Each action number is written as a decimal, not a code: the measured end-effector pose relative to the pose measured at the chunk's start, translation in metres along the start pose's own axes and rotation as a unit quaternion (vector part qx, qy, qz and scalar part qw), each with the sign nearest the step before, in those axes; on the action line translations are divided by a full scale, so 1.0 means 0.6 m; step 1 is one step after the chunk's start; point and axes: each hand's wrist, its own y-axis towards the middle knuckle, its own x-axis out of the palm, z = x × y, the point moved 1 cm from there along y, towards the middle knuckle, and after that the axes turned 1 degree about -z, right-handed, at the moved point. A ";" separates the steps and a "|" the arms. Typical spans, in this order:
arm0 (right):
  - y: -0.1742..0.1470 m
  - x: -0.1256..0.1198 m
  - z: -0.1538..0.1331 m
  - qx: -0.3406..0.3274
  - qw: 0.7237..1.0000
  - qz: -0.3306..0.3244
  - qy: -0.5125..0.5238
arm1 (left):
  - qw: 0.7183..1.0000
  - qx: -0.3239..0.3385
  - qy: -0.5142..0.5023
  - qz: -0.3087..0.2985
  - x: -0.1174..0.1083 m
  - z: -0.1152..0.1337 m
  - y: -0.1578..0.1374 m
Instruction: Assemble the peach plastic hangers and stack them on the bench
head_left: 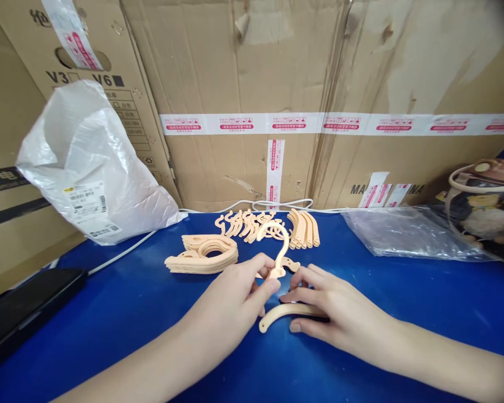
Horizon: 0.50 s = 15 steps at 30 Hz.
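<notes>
My left hand [249,288] is closed on a beige hanger hook [283,252], pinching its base between thumb and fingers. The hook's curve stands up, opening to the left. My right hand [329,302] is low over the blue table, its thumb and fingers on either side of a curved hanger arm [283,313]. The far end of that arm is hidden under the hand. Just beyond the right fingertips lies another beige piece [292,264], partly covered by my left hand and the hook.
Stacked hanger pieces [203,257] lie left of my hands. Behind are loose hooks [243,224] and a row of curved arms [304,228]. A clear plastic bag [406,232] lies right, a white bag [92,173] and black device [29,313] left. Cardboard boxes [235,67] wall the back.
</notes>
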 end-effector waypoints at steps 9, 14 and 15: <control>-0.017 -0.001 0.000 -0.028 0.996 0.000 -0.088 | 0.948 -0.079 -0.304 -0.049 0.013 -0.027 0.017; -0.023 -0.005 0.005 -0.014 0.999 -0.001 -0.050 | 0.920 -0.117 -0.372 -0.033 0.008 -0.026 0.009; -0.024 -0.005 0.006 -0.010 0.999 0.002 -0.047 | 0.920 -0.123 -0.371 -0.034 0.007 -0.027 0.007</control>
